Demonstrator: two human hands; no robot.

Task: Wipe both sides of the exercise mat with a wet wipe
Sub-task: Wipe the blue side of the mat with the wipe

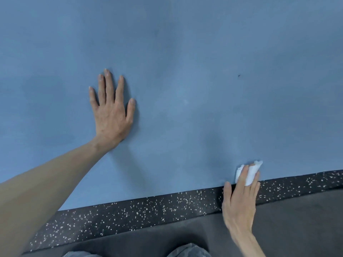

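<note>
A blue exercise mat (185, 62) lies flat and fills most of the view. My left hand (111, 110) rests on it palm down, fingers straight and spread, left of centre. My right hand (239, 203) reaches across the mat's near edge at the lower right, its straight fingers pressing a crumpled white wet wipe (249, 172) onto the mat just inside that edge.
A black rubber floor strip with white speckles (139, 210) runs along the mat's near edge. A plain dark grey floor surface (297, 225) lies nearer me. My knees in grey trousers (187, 252) show at the bottom edge.
</note>
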